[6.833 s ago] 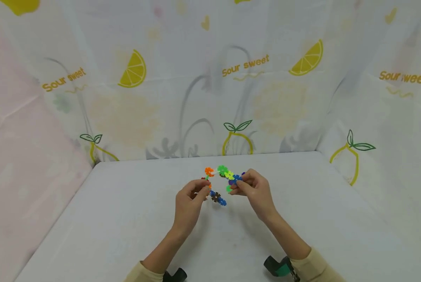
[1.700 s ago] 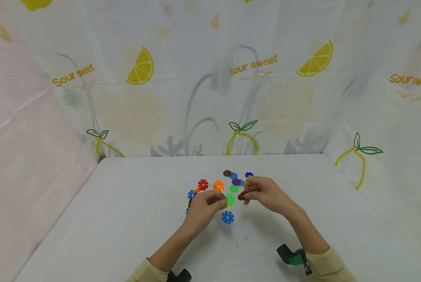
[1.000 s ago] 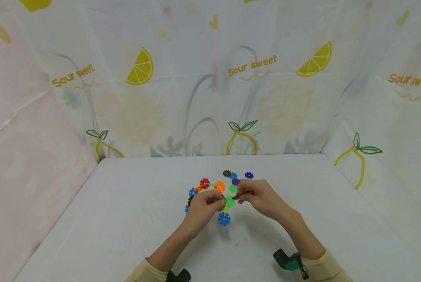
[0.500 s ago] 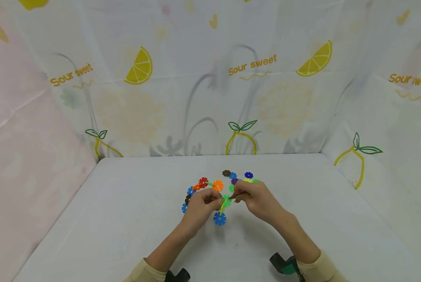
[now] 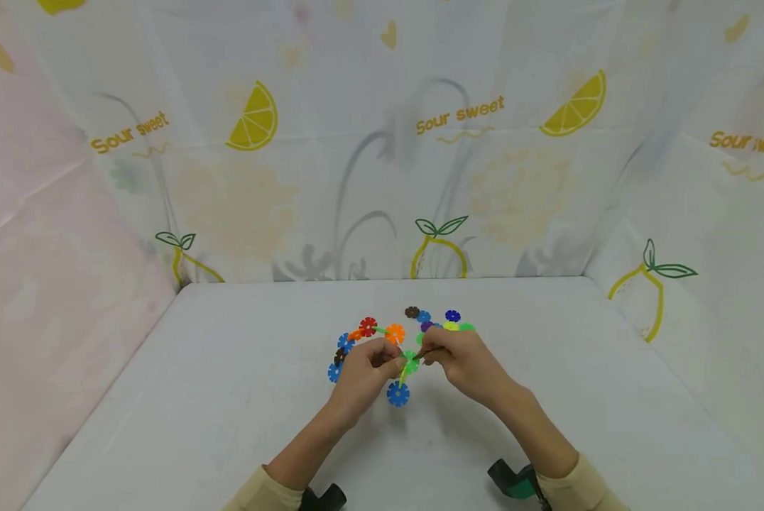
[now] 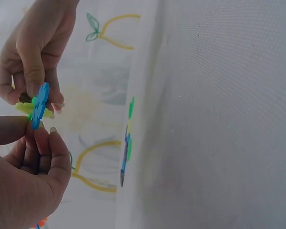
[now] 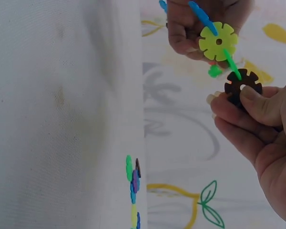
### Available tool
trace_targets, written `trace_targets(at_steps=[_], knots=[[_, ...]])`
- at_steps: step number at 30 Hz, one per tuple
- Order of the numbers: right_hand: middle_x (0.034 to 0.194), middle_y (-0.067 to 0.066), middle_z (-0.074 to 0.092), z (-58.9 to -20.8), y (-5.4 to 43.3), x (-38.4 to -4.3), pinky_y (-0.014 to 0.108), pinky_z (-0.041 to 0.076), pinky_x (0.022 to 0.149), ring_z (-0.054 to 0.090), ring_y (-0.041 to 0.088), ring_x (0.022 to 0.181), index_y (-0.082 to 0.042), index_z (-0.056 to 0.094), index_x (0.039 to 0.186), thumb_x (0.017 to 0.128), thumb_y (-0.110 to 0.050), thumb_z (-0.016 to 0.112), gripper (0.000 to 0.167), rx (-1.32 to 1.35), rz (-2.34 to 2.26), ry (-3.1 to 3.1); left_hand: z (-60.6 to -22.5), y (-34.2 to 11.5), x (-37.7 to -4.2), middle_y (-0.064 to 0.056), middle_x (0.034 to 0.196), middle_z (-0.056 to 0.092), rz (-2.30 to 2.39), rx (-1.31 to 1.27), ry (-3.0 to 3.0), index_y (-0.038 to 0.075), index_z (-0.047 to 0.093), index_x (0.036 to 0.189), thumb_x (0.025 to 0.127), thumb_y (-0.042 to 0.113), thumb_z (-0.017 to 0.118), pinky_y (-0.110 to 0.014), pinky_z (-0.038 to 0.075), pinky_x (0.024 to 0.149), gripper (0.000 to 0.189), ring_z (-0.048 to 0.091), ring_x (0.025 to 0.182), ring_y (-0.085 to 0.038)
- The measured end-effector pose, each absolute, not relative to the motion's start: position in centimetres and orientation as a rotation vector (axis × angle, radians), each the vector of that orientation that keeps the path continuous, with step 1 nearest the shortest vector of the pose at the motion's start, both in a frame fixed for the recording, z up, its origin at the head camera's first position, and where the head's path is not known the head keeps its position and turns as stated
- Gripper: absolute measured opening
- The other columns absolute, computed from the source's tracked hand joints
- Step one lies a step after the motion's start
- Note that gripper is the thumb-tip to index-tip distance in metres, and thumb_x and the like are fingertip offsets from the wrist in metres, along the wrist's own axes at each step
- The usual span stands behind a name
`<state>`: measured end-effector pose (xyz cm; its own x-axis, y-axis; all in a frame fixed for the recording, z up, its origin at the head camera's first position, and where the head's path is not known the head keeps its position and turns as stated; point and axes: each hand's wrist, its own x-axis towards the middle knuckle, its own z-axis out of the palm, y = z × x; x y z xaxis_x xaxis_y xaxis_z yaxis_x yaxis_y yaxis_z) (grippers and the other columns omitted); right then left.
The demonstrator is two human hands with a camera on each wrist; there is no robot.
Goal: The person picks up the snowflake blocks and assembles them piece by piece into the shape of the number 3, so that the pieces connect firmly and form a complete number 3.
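Observation:
My left hand (image 5: 368, 370) pinches a chain of plastic snowflake discs. Red (image 5: 368, 326), orange (image 5: 395, 333), blue and brown discs of it arch behind that hand, while a green disc (image 5: 411, 364) and a lower blue disc (image 5: 397, 394) stick out in front of its fingertips. Between thumb and fingers, my right hand (image 5: 468, 365) pinches a brown snowflake disc (image 7: 234, 88). In the right wrist view, the brown disc's slotted edge meets the green disc, which joins a yellow disc (image 7: 209, 45). The left fingertips partly hide the chain.
Several loose discs lie on the white table (image 5: 228, 397) behind my right hand, among them brown (image 5: 412, 312), dark blue (image 5: 453, 316), yellow (image 5: 451, 326) and green ones (image 5: 467, 327). A printed cloth wall (image 5: 331, 177) rises along the table's back edge.
My right hand, earlier gripping a blue disc in the chain, now holds a brown disc and has moved left to bring it against the green one. The left hand keeps its pinch.

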<state>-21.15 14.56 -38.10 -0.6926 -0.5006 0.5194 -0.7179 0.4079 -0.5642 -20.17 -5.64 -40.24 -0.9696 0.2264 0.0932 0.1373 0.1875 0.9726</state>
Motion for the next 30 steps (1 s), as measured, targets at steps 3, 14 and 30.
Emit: trace_targets(at_steps=[3,14,30], knots=[[0.084,0.01,0.072,-37.9,14.7,-21.3,0.026,0.06,0.072,0.071,0.019,0.075,-0.002,0.062,0.088,0.087,0.01,0.066,0.013,1.069,1.179,-2.398,-40.2,-5.6,-20.2,-0.009,0.085,0.063,1.937,0.363,2.369,0.003,0.067,0.094,0.093,0.014,0.064,-0.03,0.054,0.075,0.011,0.059,0.078,-0.016],[0.087,0.003,0.073,-38.3,16.8,-22.6,0.026,0.06,0.077,0.071,0.013,0.082,-0.007,0.07,0.092,0.086,0.004,0.072,0.013,0.932,1.018,-2.442,-40.5,-5.5,-20.4,-0.005,0.084,0.064,1.88,0.356,2.447,0.007,0.069,0.093,0.093,0.015,0.063,-0.029,0.053,0.072,0.009,0.059,0.078,-0.017],[0.142,0.013,0.057,-41.1,17.2,-24.3,0.053,0.039,0.113,0.049,0.034,0.137,-0.005,0.055,0.138,0.096,0.002,0.05,0.042,0.599,0.972,-2.952,-40.6,-5.6,-20.6,-0.005,0.084,0.065,1.865,0.321,2.51,0.009,0.07,0.092,0.092,0.015,0.064,-0.024,0.05,0.07,0.009,0.058,0.079,-0.018]])
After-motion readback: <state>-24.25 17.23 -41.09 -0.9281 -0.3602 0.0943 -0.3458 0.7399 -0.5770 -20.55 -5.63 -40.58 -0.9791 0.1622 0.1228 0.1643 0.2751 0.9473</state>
